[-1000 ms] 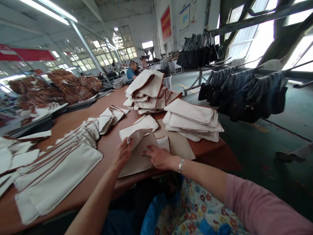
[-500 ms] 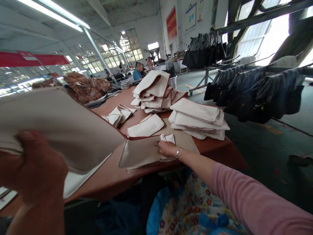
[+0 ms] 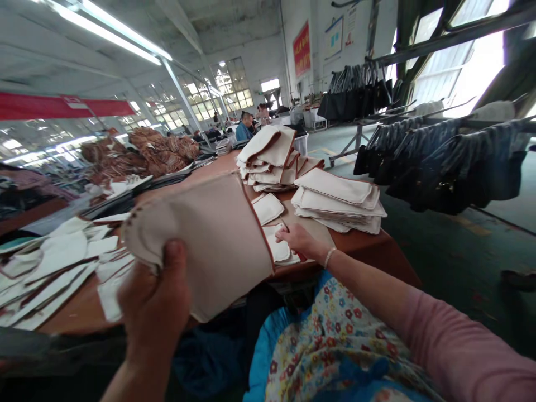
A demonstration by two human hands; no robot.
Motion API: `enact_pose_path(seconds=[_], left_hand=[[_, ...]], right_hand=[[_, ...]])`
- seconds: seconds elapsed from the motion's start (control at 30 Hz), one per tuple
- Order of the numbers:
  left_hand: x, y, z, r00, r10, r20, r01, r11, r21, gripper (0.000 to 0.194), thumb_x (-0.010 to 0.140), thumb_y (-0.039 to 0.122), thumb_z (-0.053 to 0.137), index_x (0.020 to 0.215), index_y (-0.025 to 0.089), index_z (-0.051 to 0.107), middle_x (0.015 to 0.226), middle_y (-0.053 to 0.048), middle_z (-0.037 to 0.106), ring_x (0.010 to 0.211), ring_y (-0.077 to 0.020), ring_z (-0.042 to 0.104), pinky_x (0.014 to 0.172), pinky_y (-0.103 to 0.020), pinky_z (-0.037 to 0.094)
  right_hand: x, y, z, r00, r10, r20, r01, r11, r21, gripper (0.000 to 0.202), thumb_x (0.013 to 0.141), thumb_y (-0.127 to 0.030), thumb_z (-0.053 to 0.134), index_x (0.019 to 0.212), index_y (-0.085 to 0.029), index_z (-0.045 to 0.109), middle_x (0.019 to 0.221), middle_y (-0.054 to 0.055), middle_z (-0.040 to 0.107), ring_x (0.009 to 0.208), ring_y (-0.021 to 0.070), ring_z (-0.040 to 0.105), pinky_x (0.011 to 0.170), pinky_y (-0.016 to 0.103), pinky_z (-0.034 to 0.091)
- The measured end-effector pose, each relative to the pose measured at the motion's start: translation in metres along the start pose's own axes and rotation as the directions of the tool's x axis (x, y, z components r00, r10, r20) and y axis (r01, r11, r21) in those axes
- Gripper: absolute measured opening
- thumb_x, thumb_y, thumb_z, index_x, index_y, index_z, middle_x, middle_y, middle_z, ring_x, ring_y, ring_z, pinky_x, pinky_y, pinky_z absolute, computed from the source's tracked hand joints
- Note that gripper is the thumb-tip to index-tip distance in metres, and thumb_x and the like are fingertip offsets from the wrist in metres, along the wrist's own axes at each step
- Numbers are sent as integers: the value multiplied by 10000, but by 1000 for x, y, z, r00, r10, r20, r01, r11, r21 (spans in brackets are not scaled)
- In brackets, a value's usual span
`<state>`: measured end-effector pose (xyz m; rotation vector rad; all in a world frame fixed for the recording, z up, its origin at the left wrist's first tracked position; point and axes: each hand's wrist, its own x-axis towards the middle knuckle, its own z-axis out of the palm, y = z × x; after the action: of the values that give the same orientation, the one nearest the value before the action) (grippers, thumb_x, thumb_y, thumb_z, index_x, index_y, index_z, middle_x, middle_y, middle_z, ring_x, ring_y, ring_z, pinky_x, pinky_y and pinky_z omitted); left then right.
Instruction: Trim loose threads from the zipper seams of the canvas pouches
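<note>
My left hand [image 3: 154, 301] grips a large beige fabric panel [image 3: 218, 234] with brown piping and holds it up in front of me, above the near edge of the brown table [image 3: 377, 245]. My right hand [image 3: 299, 240] reaches out over the table and rests on a small cream pocket piece [image 3: 278, 248], fingers laid flat on it. Another small cream piece [image 3: 268, 207] lies just beyond. The raised panel hides the table surface behind it.
Stacks of cream panels [image 3: 339, 201] and folded ones [image 3: 270, 153] sit to the right and far side. Loose cream pieces [image 3: 54, 268] cover the left. Brown patterned fabric [image 3: 142, 151] is piled further back. Dark bags [image 3: 439, 156] hang on racks at right. A person in blue [image 3: 244, 129] sits far off.
My left hand has lifted the big beige panel off the table and swung it up toward me. My right hand slid forward onto the small cream piece.
</note>
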<state>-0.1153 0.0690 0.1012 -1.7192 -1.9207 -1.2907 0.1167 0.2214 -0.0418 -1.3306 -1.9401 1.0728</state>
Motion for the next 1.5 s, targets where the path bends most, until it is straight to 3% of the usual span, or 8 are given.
enact_pose_path(seconds=[0.27,0.57,0.73,0.8,0.93,1.1,1.33,1.5], left_hand=[[-140,21,75,981,196,-8,-195,974,-115,214,932,267,481,1038,174,641,842,-70,731,728,-203,693,695,-275,550],[-207,0,111,684,633,361,-463,760,-456,373,896,293,470,1240,214,590,1059,-121,738,957,-245,713,849,-336,585],[-196,-5,110,322,532,783,-400,826,-396,685,798,254,607,1450,235,400,1436,-121,515,1337,-304,455,1113,-468,385],[-179,-8,112,339,461,820,-301,879,-370,699,782,208,600,1451,220,400,1490,-120,446,1390,-327,369,1148,-512,304],[-134,6,122,557,272,785,255,843,-473,476,910,268,512,1381,211,465,1412,-101,513,1309,-262,460,1118,-399,338],[-92,34,136,415,380,826,702,443,-557,255,903,349,578,1029,136,637,937,-59,649,879,-180,583,805,-266,460],[-73,38,144,167,329,929,724,599,-342,290,827,377,699,866,98,629,759,1,544,663,-81,433,596,-180,339],[-68,45,153,122,317,941,788,545,-286,283,816,371,714,882,107,637,784,-5,558,676,-85,455,613,-186,355]], right_hand=[[-117,-8,-28,995,-103,12,56,636,770,454,838,-574,597,1033,-163,602,557,-43,568,333,49,388,307,143,283],[-156,12,-21,999,-38,-13,30,478,878,387,784,-463,708,998,-172,569,560,-62,555,363,50,424,322,140,321],[-158,21,-21,1000,-5,5,-2,524,851,344,740,-378,768,899,-156,559,541,-74,531,325,32,391,303,133,284],[-156,26,-21,1000,-9,16,-8,560,828,324,761,-389,745,892,-148,573,524,-75,516,314,33,383,294,133,271],[-150,28,-20,997,-16,78,-50,639,767,331,792,-428,706,919,-145,591,486,-76,502,319,48,406,301,136,290],[-147,18,-33,988,-45,144,-54,788,613,293,865,-432,625,933,-152,574,447,-82,474,336,58,414,333,142,312],[-148,11,-66,969,-247,6,245,960,133,209,915,-335,566,904,-130,607,772,24,634,684,108,578,641,212,448],[-139,9,-76,951,-303,63,307,950,-56,196,891,-311,608,965,-131,582,864,47,652,766,133,580,693,230,412]])
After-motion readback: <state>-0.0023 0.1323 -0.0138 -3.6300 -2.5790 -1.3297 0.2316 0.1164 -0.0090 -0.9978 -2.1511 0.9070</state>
